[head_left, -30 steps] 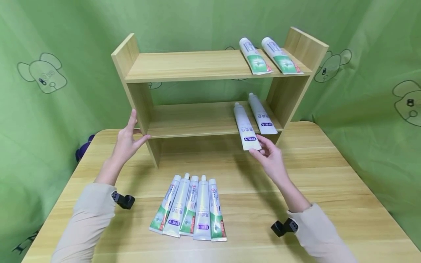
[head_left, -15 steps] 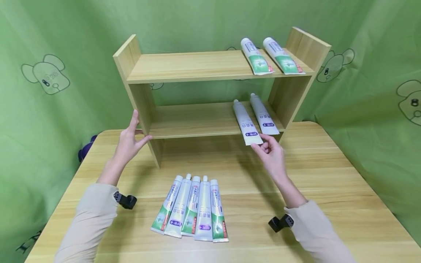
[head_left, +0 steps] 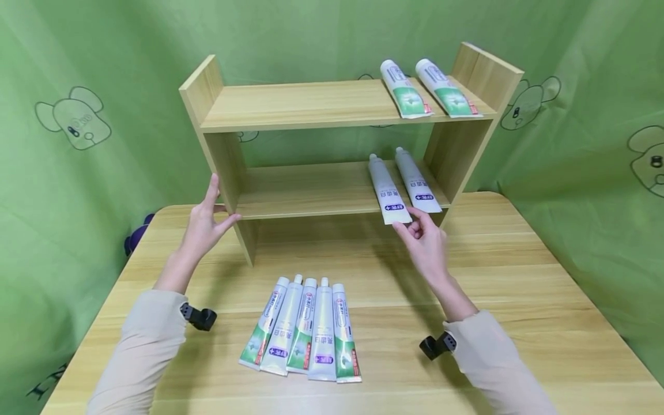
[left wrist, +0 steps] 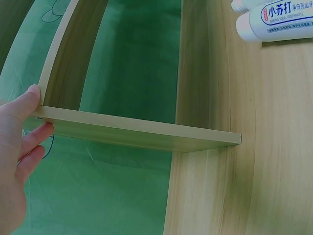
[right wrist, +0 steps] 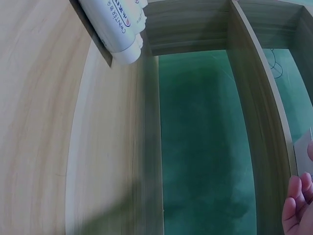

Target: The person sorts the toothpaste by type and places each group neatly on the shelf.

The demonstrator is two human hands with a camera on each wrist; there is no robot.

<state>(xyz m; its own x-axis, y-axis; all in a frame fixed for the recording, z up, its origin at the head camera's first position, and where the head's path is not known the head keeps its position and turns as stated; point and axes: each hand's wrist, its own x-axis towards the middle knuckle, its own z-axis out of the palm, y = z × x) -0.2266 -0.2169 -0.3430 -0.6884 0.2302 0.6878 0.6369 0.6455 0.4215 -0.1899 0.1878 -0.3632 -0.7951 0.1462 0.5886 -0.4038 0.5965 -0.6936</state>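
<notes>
With thumb and fingertips, my right hand pinches the flat end of a white toothpaste tube. This tube lies on the middle shelf, cap toward the back, its end jutting past the front edge. Beside it on the right lies a matching toothpaste tube. In the right wrist view only fingers and a corner of the tube show. My left hand holds the left side panel of the wooden shelf unit; in the left wrist view the thumb and fingers lie on either side of the panel.
Two green-and-white toothpaste tubes lie at the right of the top shelf. Several more tubes, both kinds alternating, lie fanned on the wooden table before the unit. A green curtain hangs behind and at both sides.
My right hand has slid the pinched toothpaste tube farther back onto the middle shelf, so less of it overhangs the edge. My left hand has stayed on the side panel.
</notes>
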